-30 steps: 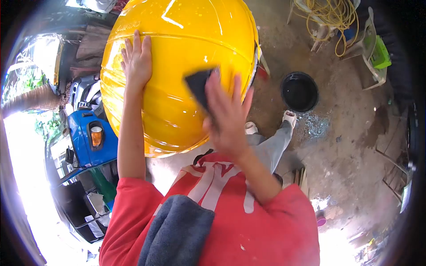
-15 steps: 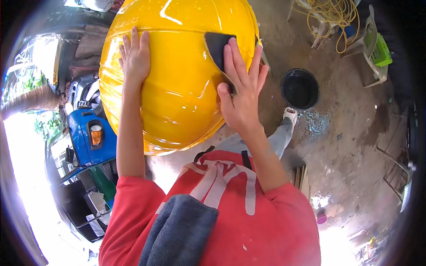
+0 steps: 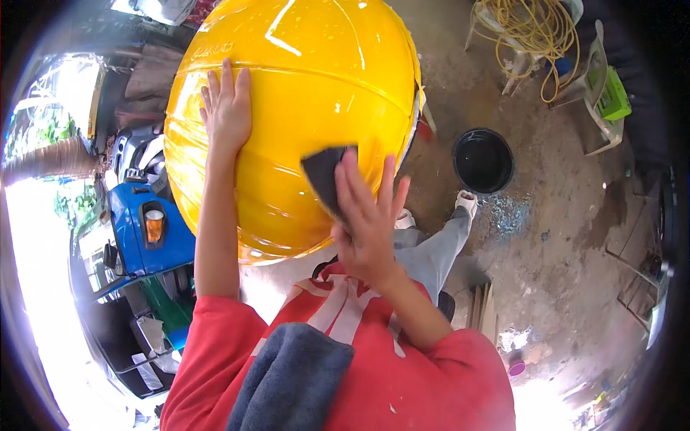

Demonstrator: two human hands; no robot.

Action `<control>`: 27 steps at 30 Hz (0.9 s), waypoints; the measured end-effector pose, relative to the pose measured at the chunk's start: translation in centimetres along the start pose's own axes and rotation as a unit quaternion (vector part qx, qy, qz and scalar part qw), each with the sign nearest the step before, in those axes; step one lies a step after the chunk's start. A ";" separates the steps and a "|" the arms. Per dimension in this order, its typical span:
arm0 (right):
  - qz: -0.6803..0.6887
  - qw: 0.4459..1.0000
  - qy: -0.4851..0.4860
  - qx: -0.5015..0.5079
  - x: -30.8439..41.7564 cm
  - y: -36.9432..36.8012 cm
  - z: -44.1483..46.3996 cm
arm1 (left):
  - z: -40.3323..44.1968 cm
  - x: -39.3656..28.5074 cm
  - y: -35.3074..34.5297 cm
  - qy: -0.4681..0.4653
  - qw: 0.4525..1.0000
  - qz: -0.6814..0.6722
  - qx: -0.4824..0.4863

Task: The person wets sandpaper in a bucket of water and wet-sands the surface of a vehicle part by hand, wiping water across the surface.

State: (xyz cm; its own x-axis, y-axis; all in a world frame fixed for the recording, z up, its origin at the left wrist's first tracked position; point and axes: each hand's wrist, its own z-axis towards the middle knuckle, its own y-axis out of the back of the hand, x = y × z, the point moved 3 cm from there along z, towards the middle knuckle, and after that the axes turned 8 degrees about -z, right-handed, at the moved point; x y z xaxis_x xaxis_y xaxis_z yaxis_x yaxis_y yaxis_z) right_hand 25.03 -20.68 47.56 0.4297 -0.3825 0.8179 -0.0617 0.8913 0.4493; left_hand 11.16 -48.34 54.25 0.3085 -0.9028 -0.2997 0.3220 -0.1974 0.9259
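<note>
A glossy yellow curved body panel [image 3: 302, 108] fills the upper middle of the head view, wet-looking with bright reflections. My left hand [image 3: 228, 118] lies flat on its left part, fingers stretched out and nothing held. Near the panel's lower right edge, my right hand [image 3: 366, 223] holds a black sheet of sandpaper [image 3: 323, 176], with the thumb and palm over part of it. The ring and little fingers are spread off to the right. Motion blurs this hand slightly, and I cannot tell how firmly the sheet touches the surface.
A dark bucket [image 3: 484, 161] stands on the floor to the right, beside my foot. Behind it are a coiled yellow hose [image 3: 535, 36] and a chair with a green crate [image 3: 614, 93]. A blue vehicle part [image 3: 136, 237] is at left. A dark towel [image 3: 291, 373] hangs over my shirt.
My right hand has slid down and left with the sandpaper, from the panel's right side towards its lower edge. My left hand stays in place on the panel while the view shifts slightly.
</note>
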 end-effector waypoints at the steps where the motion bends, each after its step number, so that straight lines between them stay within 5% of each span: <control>1: -0.027 1.000 -0.014 -0.008 -0.8 1.1 2.6 | 0.1 0.2 0.0 -0.005 1.000 -0.001 0.001; 3: -0.048 0.998 -0.011 -0.044 -2.5 1.6 6.1 | 0.2 1.7 -0.2 -0.009 1.000 -0.002 0.005; 7: -0.007 1.000 0.006 0.000 -0.1 -1.8 -1.5 | 0.9 2.6 -0.7 -0.044 0.998 0.048 0.013; 12: -0.020 0.999 -0.023 -0.035 -2.6 1.7 5.9 | 0.7 3.1 -0.5 -0.053 0.997 0.049 0.020; 16: 0.023 0.999 -0.032 -0.021 -0.1 -0.5 -0.2 | 1.0 2.5 -0.1 -0.045 0.998 0.038 0.014; 19: 0.003 1.000 -0.020 -0.004 -0.6 -0.4 -0.1 | 0.7 1.9 0.2 -0.121 0.988 0.088 0.042; 22: -0.032 0.998 -0.032 -0.052 -3.0 1.4 5.7 | 0.0 0.8 0.3 -0.030 0.999 0.013 0.016; 27: 0.016 1.000 -0.009 0.005 0.3 -1.5 -2.7 | 0.0 0.3 0.5 -0.085 0.996 0.022 0.010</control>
State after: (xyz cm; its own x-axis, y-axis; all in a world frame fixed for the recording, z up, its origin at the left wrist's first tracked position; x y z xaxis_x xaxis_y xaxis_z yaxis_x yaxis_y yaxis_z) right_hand 27.72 -21.45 46.18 0.4112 -0.3574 0.8385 -0.0847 0.9009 0.4256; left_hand 11.39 -48.74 54.66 0.1644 -0.9621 -0.2174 0.2927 -0.1629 0.9422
